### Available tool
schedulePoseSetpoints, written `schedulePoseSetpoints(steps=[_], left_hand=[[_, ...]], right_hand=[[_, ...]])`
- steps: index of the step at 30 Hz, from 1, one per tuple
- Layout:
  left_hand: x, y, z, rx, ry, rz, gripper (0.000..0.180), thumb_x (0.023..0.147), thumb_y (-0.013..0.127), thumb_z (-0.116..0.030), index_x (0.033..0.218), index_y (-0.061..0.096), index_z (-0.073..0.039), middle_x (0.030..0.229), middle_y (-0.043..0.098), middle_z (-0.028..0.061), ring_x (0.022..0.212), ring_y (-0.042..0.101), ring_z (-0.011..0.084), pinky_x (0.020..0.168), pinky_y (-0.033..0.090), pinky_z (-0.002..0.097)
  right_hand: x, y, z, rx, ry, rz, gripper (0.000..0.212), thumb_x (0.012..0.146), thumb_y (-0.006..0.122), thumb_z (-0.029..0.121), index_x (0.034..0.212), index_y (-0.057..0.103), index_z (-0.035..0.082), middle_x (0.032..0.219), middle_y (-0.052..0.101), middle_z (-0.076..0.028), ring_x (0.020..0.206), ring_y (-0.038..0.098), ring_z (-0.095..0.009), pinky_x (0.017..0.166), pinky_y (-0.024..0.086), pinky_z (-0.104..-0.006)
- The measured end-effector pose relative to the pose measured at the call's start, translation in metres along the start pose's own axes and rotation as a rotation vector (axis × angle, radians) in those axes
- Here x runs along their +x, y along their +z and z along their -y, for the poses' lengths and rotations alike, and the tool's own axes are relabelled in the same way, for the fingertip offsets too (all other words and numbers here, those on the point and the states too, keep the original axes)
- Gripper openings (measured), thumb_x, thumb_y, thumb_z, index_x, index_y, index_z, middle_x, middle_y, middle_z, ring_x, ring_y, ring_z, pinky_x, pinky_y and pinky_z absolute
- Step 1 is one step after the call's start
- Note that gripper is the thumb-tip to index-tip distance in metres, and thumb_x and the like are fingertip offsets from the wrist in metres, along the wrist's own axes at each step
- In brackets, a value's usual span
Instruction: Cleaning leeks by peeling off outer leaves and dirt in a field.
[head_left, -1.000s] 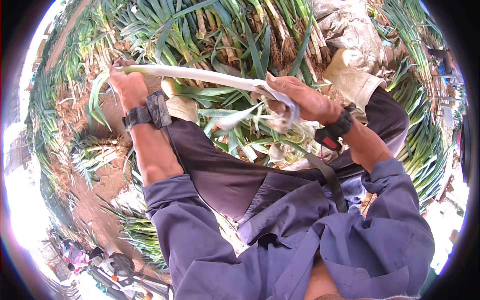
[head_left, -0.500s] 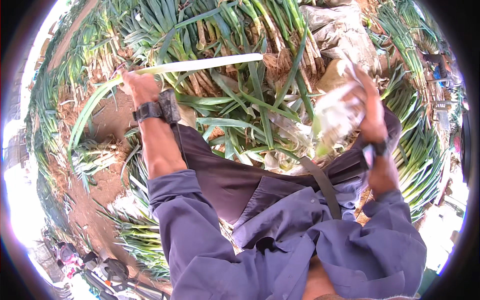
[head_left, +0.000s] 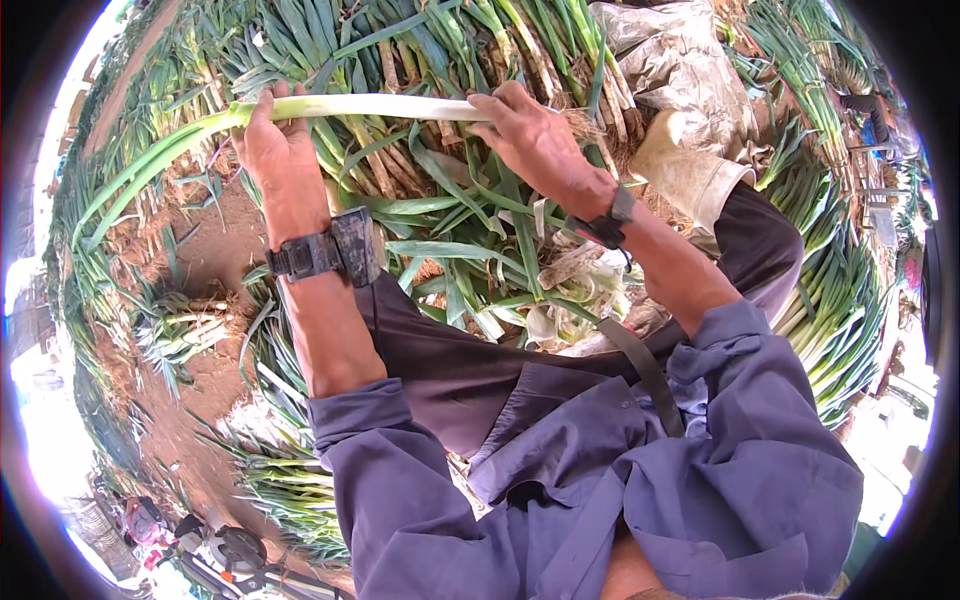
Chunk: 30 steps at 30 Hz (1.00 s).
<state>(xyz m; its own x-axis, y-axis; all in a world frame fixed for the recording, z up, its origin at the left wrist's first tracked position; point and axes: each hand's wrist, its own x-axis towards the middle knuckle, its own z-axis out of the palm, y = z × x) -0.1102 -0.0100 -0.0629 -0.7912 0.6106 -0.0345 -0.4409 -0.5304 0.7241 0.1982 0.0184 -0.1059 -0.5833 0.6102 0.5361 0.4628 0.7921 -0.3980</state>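
I hold one long leek (head_left: 380,106) level in front of me, its white stalk pointing right and its green leaves trailing off to the left. My left hand (head_left: 275,150) grips it where the stalk turns green. My right hand (head_left: 530,135) is closed on the white end near the roots. Both wrists carry dark watches. Under the leek lies a heap of leeks (head_left: 470,50) with roots and soil on them. Peeled skins and leaf scraps (head_left: 540,300) lie by my knees.
Rows of leeks (head_left: 850,300) lie on bare brown soil (head_left: 200,250) on all sides. A dirty crumpled sack (head_left: 680,70) lies at the upper right, next to my pale rubber boot (head_left: 690,170). A small leek bundle (head_left: 180,330) lies at the left.
My right hand swung out to the right with stripped skins, dropped them, and has come back to the white end of the leek. My left hand lifted the leek slightly higher.
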Motion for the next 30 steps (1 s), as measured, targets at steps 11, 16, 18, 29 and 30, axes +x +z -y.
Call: schedulePoseSetpoints(steps=[11, 16, 18, 29, 30], left_hand=[[-0.019, 0.011, 0.005, 0.032, 0.087, 0.059, 0.036, 0.089, 0.067, 0.008, 0.117, 0.049, -0.004, 0.104, 0.065, 0.0161, 0.090, 0.070, 0.0296, 0.084, 0.063, 0.0473], [0.000, -0.002, 0.000, -0.122, 0.188, -0.008, 0.038, 0.087, 0.071, 0.006, 0.117, 0.050, -0.003, 0.094, 0.065, 0.0111, 0.081, 0.067, 0.0243, 0.077, 0.061, 0.0396], [-0.008, 0.009, -0.001, -0.092, 0.204, -0.016, 0.039, 0.086, 0.073, 0.004, 0.116, 0.050, -0.003, 0.094, 0.064, 0.0113, 0.081, 0.066, 0.0233, 0.075, 0.060, 0.0385], [-0.060, 0.008, -0.018, 1.230, 0.628, 0.449, 0.022, 0.097, 0.061, -0.010, 0.116, 0.059, 0.000, 0.103, 0.065, 0.0102, 0.098, 0.064, 0.0242, 0.093, 0.049, 0.0361], [-0.065, 0.005, -0.023, 1.162, 0.575, 0.464, 0.020, 0.098, 0.059, -0.009, 0.115, 0.058, 0.000, 0.104, 0.064, 0.0103, 0.099, 0.063, 0.0232, 0.094, 0.049, 0.0360]], right_hand=[[-0.029, -0.007, 0.010, 0.212, -0.077, 0.264, 0.011, 0.087, 0.068, 0.005, 0.088, 0.057, 0.005, 0.086, 0.058, -0.007, 0.062, 0.062, -0.025, 0.056, 0.049, -0.0383], [-0.074, -0.028, 0.029, 0.363, -0.140, 0.504, 0.011, 0.084, 0.066, 0.006, 0.085, 0.055, 0.004, 0.082, 0.060, -0.013, 0.064, 0.061, -0.034, 0.057, 0.048, -0.0428], [-0.096, -0.038, 0.011, 0.410, 0.011, 0.463, 0.012, 0.085, 0.066, 0.009, 0.086, 0.056, 0.003, 0.080, 0.061, -0.015, 0.069, 0.062, -0.037, 0.061, 0.049, -0.0456], [-0.082, -0.049, 0.005, 0.120, 0.111, 0.243, 0.043, 0.092, 0.068, 0.028, 0.126, 0.057, 0.003, 0.104, 0.064, -0.017, 0.087, 0.065, -0.038, 0.072, 0.053, -0.0461], [-0.062, -0.054, 0.012, 0.064, 0.192, 0.366, 0.045, 0.093, 0.067, 0.028, 0.129, 0.056, 0.002, 0.103, 0.064, -0.019, 0.091, 0.065, -0.037, 0.073, 0.053, -0.0474]])
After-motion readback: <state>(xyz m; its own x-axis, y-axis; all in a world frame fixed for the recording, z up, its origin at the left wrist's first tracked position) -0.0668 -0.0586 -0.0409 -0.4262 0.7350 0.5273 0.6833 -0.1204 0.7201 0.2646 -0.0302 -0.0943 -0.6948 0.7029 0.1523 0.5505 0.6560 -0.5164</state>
